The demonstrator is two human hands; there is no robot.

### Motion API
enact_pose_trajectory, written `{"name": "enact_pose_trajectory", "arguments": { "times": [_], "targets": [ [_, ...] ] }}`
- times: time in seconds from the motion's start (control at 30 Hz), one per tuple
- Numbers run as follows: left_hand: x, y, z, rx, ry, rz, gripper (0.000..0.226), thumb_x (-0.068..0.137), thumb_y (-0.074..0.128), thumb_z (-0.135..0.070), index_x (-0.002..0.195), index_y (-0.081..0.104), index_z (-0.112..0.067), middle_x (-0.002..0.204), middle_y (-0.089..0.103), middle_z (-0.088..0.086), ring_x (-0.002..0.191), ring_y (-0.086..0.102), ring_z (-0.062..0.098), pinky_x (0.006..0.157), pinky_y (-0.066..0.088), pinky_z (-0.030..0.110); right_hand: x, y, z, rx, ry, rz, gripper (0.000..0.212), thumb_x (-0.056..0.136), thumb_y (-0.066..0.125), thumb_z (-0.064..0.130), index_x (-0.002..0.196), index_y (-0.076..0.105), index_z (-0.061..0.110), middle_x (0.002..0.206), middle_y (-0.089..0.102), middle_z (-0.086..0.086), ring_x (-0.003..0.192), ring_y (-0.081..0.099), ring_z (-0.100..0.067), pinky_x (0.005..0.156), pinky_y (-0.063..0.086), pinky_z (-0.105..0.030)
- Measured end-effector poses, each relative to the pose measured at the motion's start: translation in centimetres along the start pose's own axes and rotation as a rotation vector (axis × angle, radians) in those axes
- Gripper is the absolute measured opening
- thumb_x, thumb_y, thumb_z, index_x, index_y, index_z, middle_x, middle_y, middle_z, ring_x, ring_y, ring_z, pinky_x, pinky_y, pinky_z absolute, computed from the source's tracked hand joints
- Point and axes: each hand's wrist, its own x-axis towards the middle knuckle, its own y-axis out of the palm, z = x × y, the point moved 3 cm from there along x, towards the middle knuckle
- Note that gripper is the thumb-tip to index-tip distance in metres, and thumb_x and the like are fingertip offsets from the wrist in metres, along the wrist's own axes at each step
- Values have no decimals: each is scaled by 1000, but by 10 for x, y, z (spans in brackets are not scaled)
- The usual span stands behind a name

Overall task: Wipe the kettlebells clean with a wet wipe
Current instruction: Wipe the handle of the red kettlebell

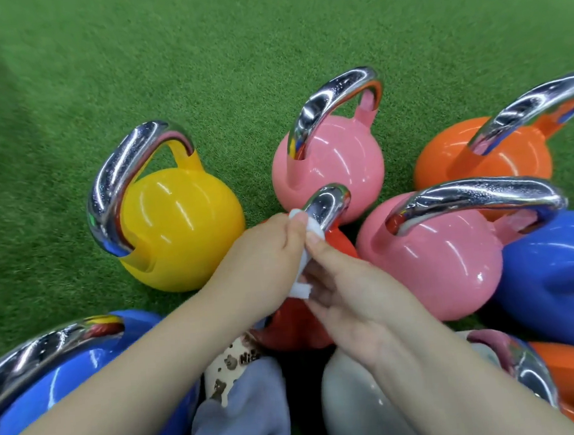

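Both hands, left (pixel 264 253) and right (pixel 346 291), pinch one white wipe (pixel 302 278) against the red kettlebell's chrome handle (pixel 327 204), nine kettlebells around.

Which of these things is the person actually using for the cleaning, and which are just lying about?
In use: wet wipe, held by left hand and right hand; red kettlebell; other kettlebells, such as yellow.

Lying about: patterned pouch, blue-grey cloth, green turf.

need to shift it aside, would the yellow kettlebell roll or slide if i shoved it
The yellow kettlebell would likely resist a shove: solid-looking, probably heavy. Its round body might rock rather than slide on the rough green turf. The glossy shell looks slippery; the chrome handle seems the better grip.
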Motion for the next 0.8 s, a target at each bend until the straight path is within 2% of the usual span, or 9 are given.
{"name": "enact_pose_trajectory", "arguments": {
  "times": [0.1,0.2,0.27,0.37,0.43,0.53,0.63,0.73,0.8],
  "targets": [
    [30,6,-13,63,-99,119,44,101,22,-35,107,55,-6,115,58,17,109,52,30,78,35,27,8,0,20,28,1,-70,11,87,59,21,81,64,13,68,67,-2,56,60,-11,43,48,-12],
    [44,12,-19,55,-130,197,50,101,22,-35,119,52,1,124,55,18,114,51,30,80,34,26,12,0,30,34,-37,-100,18,88,59,22,74,63,12,54,66,2,43,61,-7,43,49,-13],
    [40,10,-17,102,-109,197,48,101,22,-35,118,52,-1,121,56,17,113,52,31,79,34,26,11,0,27,14,-67,-78,16,88,58,22,79,66,12,59,69,3,44,62,-5,44,49,-12],
    [26,7,-6,160,-5,154,41,100,23,-35,101,53,-7,105,60,13,103,54,30,84,40,33,8,-5,13,-44,-107,-1,20,89,56,19,98,68,4,80,72,-6,61,65,-12,56,52,-17],
    [10,2,1,151,36,123,36,99,24,-37,91,49,-12,95,60,9,96,55,27,82,38,35,4,-9,3,-134,-108,28,22,88,57,19,96,69,3,85,72,-9,68,64,-13,62,52,-19],
    [-12,-3,17,62,54,95,53,91,24,-55,100,53,-11,92,64,9,87,59,24,81,42,44,-5,-12,-6,-309,-106,83,16,86,60,22,84,70,9,75,72,-1,66,63,-8,69,51,-18],
    [-27,-4,31,-182,57,111,68,74,29,-67,95,57,-9,88,65,12,83,60,25,80,45,50,-13,-12,-7,-433,-123,77,20,83,64,18,102,65,12,91,73,-1,84,68,-9,86,51,-23],
    [-29,-4,35,-313,29,153,65,73,34,-64,92,59,-8,90,64,11,83,60,21,83,45,43,-18,-15,0,-597,-338,-59,40,76,72,15,107,51,29,99,60,9,78,58,11,74,45,-7],
    [-27,-5,32,-328,3,179,62,76,36,-62,90,60,-6,91,64,10,82,57,13,84,42,36,-25,-10,10,-811,-689,-100,42,75,72,12,100,48,35,104,53,13,85,55,10,78,42,-5]
  ]
}}
